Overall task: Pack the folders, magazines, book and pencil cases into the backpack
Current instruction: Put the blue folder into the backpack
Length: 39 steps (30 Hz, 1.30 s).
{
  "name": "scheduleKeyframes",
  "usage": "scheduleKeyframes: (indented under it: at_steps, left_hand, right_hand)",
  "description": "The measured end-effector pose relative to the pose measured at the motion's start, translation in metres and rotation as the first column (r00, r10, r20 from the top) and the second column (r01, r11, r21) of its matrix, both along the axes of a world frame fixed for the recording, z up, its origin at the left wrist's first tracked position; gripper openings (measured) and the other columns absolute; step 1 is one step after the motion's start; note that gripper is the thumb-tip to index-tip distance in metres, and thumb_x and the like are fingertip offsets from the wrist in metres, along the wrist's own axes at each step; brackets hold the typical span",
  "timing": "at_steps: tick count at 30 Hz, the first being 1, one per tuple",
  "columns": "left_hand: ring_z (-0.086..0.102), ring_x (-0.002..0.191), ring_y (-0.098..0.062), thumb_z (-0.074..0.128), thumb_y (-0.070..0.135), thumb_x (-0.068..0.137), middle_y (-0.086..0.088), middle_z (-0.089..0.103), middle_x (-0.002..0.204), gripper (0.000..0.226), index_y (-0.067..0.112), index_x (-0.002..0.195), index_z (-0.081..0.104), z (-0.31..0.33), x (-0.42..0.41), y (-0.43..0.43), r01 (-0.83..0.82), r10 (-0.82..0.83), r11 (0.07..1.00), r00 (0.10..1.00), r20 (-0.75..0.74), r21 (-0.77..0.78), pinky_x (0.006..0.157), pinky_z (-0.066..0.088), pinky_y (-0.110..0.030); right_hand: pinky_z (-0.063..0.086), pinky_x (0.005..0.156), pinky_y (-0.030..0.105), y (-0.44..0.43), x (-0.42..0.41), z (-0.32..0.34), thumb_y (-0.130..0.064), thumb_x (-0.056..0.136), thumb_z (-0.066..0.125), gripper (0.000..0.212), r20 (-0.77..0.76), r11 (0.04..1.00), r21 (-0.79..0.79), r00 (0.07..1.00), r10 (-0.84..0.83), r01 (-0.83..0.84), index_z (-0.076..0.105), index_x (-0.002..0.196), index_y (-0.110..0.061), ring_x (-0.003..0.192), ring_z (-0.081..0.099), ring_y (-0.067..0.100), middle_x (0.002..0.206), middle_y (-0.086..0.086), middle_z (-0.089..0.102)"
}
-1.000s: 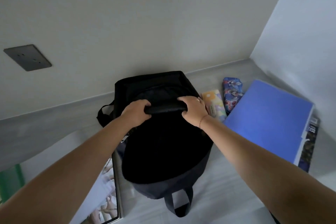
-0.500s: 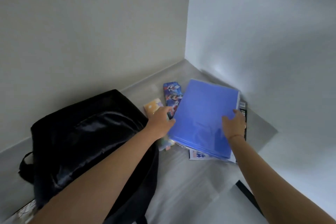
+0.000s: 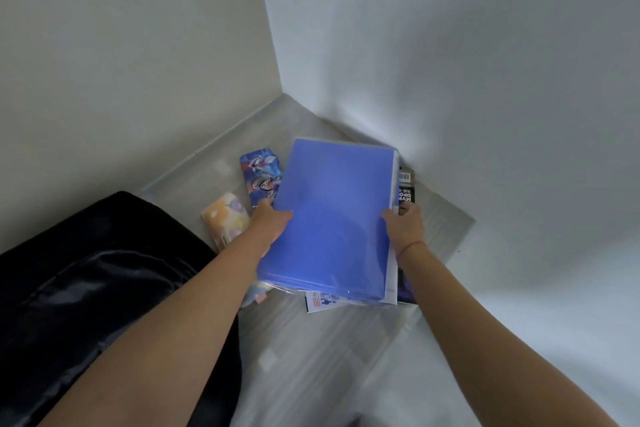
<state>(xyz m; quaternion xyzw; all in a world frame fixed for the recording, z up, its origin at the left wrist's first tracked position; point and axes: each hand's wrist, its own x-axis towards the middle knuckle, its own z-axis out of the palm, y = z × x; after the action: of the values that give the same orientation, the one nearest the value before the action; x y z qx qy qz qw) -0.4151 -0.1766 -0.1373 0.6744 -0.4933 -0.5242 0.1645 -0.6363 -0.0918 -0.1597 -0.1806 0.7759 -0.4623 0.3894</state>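
Black fabric backpack point(image 3: 86, 288) sits nearest, slumped at lower left on the grey woodgrain desk point(image 3: 311, 357). Both hands clamp the flat blue plastic folder point(image 3: 332, 218) by its long edges, left hand point(image 3: 268, 224) and right hand point(image 3: 403, 224), fingers curled under, so the bag lies left. Glossy magazines point(image 3: 405, 196) are underneath it, and two soft printed pencil cases point(image 3: 259, 177) are beyond.

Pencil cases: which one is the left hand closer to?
The blue patterned pencil case: the left hand's fingertips reach its near end. The pastel orange-and-lilac pencil case lies beside the wrist, nearer the backpack.
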Motion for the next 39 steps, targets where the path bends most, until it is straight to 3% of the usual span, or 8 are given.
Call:
scheduleKeyframes:
  at_steps: [3,10,14,18,22,27,33,39]
  left_hand:
    - [0.061,0.083,-0.028,0.058,0.013,0.088,-0.009,0.065,0.095,0.025,0.008,0.112,0.058,-0.005,-0.009,-0.002,-0.044,0.049,0.997,0.996,-0.077,0.065,0.073,0.049,-0.034]
    - [0.060,0.084,-0.029,0.058,0.008,0.087,-0.016,0.063,0.107,0.032,0.001,0.118,0.054,-0.002,-0.003,0.004,-0.095,0.115,0.989,0.976,-0.185,0.116,0.068,0.048,-0.030]
    - [0.066,0.089,-0.030,0.070,0.013,0.077,-0.019,0.066,0.114,0.049,-0.001,0.120,0.054,0.024,0.012,0.002,-0.166,0.160,0.986,0.876,-0.455,0.027,0.083,0.054,-0.044]
    - [0.071,0.080,-0.013,0.068,0.008,0.082,0.002,0.075,0.090,0.018,0.014,0.099,0.069,0.073,0.019,-0.012,-0.151,0.010,0.969,0.816,-0.578,-0.197,0.077,0.056,-0.032]
    - [0.070,0.074,-0.007,0.066,0.009,0.085,0.009,0.076,0.083,0.015,0.020,0.097,0.069,0.094,0.028,-0.008,-0.125,-0.050,0.953,0.834,-0.550,-0.276,0.067,0.055,-0.025]
    - [0.071,0.072,-0.006,0.062,0.004,0.087,0.007,0.075,0.082,0.023,0.004,0.110,0.063,0.083,0.027,0.012,-0.113,-0.010,0.972,0.855,-0.518,-0.206,0.062,0.054,-0.019]
    - [0.068,0.094,-0.021,0.065,0.014,0.088,-0.005,0.069,0.109,0.025,0.012,0.113,0.063,0.101,0.028,0.021,-0.173,0.048,0.963,0.865,-0.499,-0.207,0.080,0.054,-0.033]
    - [0.065,0.102,-0.019,0.056,0.026,0.094,-0.001,0.066,0.112,0.028,0.014,0.118,0.061,0.155,0.092,0.042,-0.154,0.054,0.945,0.944,-0.326,-0.289,0.086,0.051,-0.033]
  right_hand:
    - [0.042,0.048,0.020,-0.003,-0.008,0.002,-0.009,0.083,0.063,0.011,0.160,1.000,-0.003,0.987,-0.009,0.010,0.056,0.075,-0.009,0.057,0.047,0.016,0.071,0.009,0.054]
    - [0.060,0.061,0.030,0.003,-0.016,0.030,-0.013,0.087,0.063,0.027,0.544,0.968,-0.138,0.800,0.253,-0.212,0.062,0.113,-0.005,0.066,0.071,0.016,0.095,0.008,0.068]
    - [0.059,0.076,0.036,-0.001,-0.021,0.047,-0.009,0.074,0.074,0.037,0.458,0.873,-0.391,0.761,0.459,-0.291,0.064,0.110,-0.012,0.082,0.072,0.019,0.099,0.005,0.072]
    - [0.056,0.086,0.038,-0.019,-0.024,0.078,-0.005,0.067,0.072,0.055,0.211,0.741,-0.500,0.767,0.606,-0.448,0.058,0.121,-0.009,0.095,0.068,0.020,0.110,0.008,0.067]
    - [0.054,0.090,0.039,-0.025,-0.022,0.092,-0.035,0.047,0.091,0.088,0.098,0.689,-0.457,0.738,0.667,-0.563,0.055,0.123,-0.010,0.103,0.064,0.023,0.118,0.014,0.063]
    - [0.048,0.097,0.047,-0.007,-0.020,0.071,-0.009,0.066,0.072,0.056,0.122,0.726,-0.401,0.753,0.646,-0.558,0.058,0.120,-0.016,0.109,0.062,0.029,0.121,0.011,0.063]
    - [0.043,0.104,0.051,0.001,-0.005,0.085,-0.042,0.058,0.080,0.071,0.053,0.763,-0.436,0.832,0.552,-0.478,0.059,0.121,-0.018,0.111,0.063,0.024,0.119,0.004,0.066]
    - [0.059,0.075,0.041,-0.002,0.042,0.125,-0.028,0.075,0.072,0.063,0.226,0.729,-0.506,0.745,0.628,-0.461,0.051,0.131,-0.007,0.088,0.071,0.023,0.118,0.015,0.064]
